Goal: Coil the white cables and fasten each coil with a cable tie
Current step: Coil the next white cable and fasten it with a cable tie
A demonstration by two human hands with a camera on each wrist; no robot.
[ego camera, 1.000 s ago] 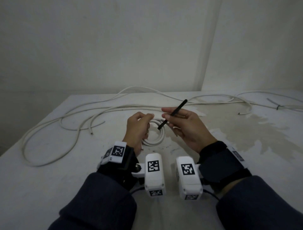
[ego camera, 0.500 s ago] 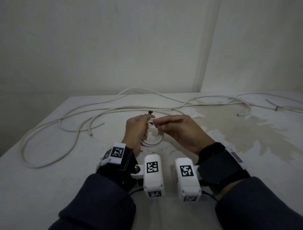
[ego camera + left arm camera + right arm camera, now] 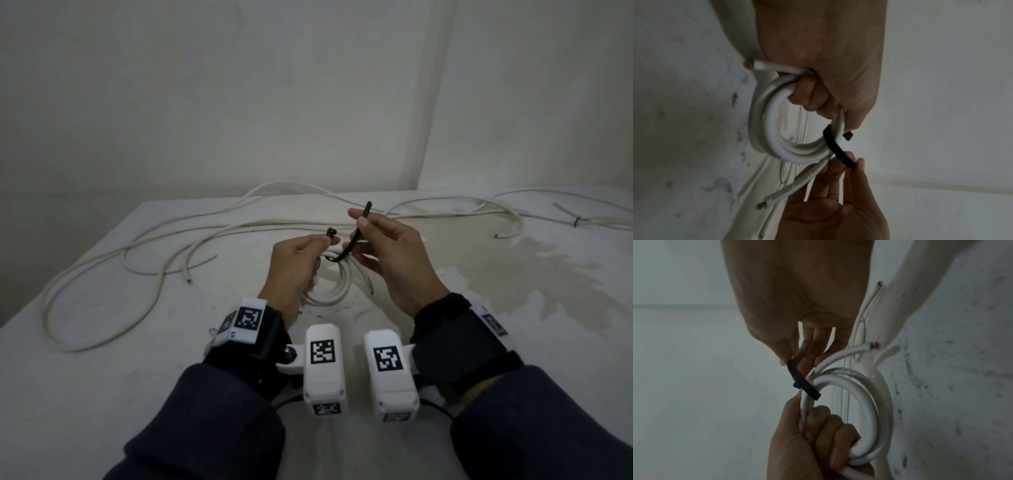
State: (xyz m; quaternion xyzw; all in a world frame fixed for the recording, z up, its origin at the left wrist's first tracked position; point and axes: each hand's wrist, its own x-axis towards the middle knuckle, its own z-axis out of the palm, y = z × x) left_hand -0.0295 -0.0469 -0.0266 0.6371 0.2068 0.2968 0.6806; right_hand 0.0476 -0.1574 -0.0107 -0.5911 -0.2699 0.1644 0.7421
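Observation:
A small coil of white cable (image 3: 337, 286) hangs just above the table, held by my left hand (image 3: 299, 258), whose fingers curl through its loop (image 3: 774, 129). A black cable tie (image 3: 356, 236) passes under the top strands of the coil. Its head (image 3: 331, 232) sticks up at my left thumb. My right hand (image 3: 375, 236) pinches the tie's tail between thumb and fingers, up and to the right of the coil. In the right wrist view the tie (image 3: 804, 386) crosses the coil (image 3: 869, 402), and its two ends are apart. The coil's two cut ends (image 3: 761, 205) stick out loose.
Long loose white cables (image 3: 102, 263) sprawl over the white table's (image 3: 102, 394) left and far side, and more run to the right (image 3: 510, 219). A dark tie (image 3: 577, 222) lies on the cables at the far right. Walls stand close behind.
A second ago my right hand held the tie straight over the coil. The hands then met at the coil's top; now the right hand has drawn the tail up and right.

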